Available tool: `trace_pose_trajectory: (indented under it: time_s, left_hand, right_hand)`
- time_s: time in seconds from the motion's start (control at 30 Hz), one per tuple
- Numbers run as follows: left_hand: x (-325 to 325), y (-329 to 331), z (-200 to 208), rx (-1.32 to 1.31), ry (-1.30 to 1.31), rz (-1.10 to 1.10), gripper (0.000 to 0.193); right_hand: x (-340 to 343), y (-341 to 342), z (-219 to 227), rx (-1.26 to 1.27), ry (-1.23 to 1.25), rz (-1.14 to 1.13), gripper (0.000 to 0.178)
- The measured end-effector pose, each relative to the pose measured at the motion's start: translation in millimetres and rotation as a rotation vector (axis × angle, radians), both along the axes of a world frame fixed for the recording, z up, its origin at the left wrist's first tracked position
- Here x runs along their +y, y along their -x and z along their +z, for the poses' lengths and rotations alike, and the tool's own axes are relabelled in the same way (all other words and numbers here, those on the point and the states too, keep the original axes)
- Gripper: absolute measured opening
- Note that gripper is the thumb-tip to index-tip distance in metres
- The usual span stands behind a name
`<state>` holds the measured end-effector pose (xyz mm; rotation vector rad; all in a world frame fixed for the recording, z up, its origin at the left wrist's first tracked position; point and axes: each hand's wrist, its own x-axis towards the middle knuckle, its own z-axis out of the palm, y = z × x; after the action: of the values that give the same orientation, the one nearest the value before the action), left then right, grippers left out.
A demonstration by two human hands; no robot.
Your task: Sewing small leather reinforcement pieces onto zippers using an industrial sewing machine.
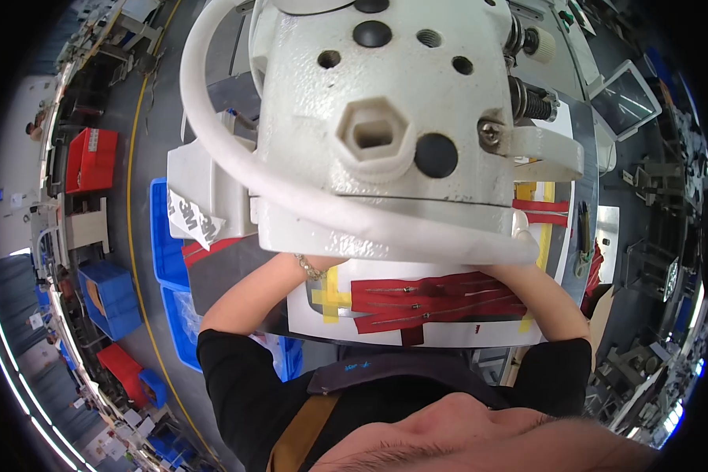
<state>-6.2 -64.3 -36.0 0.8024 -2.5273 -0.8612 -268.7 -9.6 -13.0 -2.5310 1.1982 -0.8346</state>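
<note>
A white sewing machine head fills the upper middle of the head view and covers most of both hands. My left hand reaches under its left lower edge; only the wrist with a bracelet and a strip of the hand show. Beneath the right lower edge goes my right hand, its fingers hidden too. Between my forearms, several red zippers lie side by side on a white board with yellow tape. Whether either hand holds anything is hidden.
A thick white cable loops across the machine. More red zipper tape lies on the worktable to the right, near scissors-like tools. Blue bins stand at the table's left side. A small screen is at the far right.
</note>
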Motion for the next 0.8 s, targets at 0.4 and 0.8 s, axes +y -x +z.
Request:
trace_pose_trajectory:
  time_s: [0.4,0.8]
  left_hand:
    - [-4.5,-2.2,-8.7,-0.13,0.304,-0.119,0.027]
    - [-8.5,4.0,0.4,-0.008,0.458,-0.111,0.038]
  right_hand:
    - [6.7,2.6,-13.7,0.04,-0.062,-0.025,0.024]
    - [3.5,-1.0,-9.0,0.035,0.013,0.018,0.022]
